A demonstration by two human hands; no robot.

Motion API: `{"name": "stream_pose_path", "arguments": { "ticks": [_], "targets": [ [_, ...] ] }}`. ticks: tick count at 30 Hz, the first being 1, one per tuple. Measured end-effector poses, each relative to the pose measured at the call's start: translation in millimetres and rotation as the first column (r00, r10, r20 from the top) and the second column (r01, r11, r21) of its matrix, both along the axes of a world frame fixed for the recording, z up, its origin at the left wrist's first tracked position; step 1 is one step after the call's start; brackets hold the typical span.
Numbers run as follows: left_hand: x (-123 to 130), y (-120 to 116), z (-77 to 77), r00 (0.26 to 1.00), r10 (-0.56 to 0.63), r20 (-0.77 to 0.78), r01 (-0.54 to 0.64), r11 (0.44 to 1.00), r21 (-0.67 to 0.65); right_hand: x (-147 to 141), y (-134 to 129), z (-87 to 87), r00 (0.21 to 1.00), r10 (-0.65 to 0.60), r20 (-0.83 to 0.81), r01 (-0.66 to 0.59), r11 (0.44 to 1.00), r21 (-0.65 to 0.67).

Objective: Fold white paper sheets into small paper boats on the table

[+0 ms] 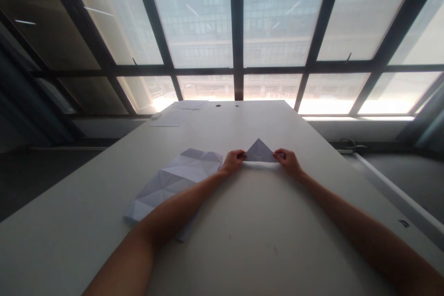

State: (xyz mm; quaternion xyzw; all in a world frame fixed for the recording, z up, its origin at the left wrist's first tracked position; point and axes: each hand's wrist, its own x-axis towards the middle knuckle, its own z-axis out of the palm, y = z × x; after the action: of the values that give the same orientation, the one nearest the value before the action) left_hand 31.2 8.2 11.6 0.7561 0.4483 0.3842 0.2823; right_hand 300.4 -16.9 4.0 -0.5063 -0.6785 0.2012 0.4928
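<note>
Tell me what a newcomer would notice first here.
Probably the bright, dark-framed windows beyond the white table. Next, near the middle, a folded paper triangle held between the left grip and right grip. To its left, a larger creased paper lies partly hidden by the left forearm.

No readable text, labels, brands, numbers or signs.

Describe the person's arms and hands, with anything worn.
The left hand and right hand are gloveless. Both arms are bare as far as the picture shows: no sleeve, watch or bracelet in view. Whether rings are worn is unclear.
</note>
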Motion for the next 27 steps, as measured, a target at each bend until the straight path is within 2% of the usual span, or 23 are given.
{"name": "stream_pose_path", "arguments": {
  "ticks": [6,10,17,27],
  "targets": [
    [-0.3,-0.4,1.2,1.0,0.031,0.002,-0.031,0.999,0.018,1.6,4.9,-5.1,1.0,0.001,0.001,-0.001,1.0,0.024],
    [-0.2,-0.6,2.4,0.998,0.068,0.015,-0.068,0.998,0.012,1.6,5.2,-5.2,0.999,-0.03,-0.015,0.03,1.0,-0.009],
    [-1.7,1.0,0.4,0.996,0.058,0.071,-0.06,0.998,0.026,-1.9,0.9,-1.4,0.967,0.005,-0.254,-0.02,0.998,-0.058],
    [-2.7,5.7,-5.9,0.993,0.037,0.111,-0.043,0.998,0.053,0.4,4.0,-4.6,0.926,-0.039,-0.374,0.018,0.998,-0.06]
  ]
}}
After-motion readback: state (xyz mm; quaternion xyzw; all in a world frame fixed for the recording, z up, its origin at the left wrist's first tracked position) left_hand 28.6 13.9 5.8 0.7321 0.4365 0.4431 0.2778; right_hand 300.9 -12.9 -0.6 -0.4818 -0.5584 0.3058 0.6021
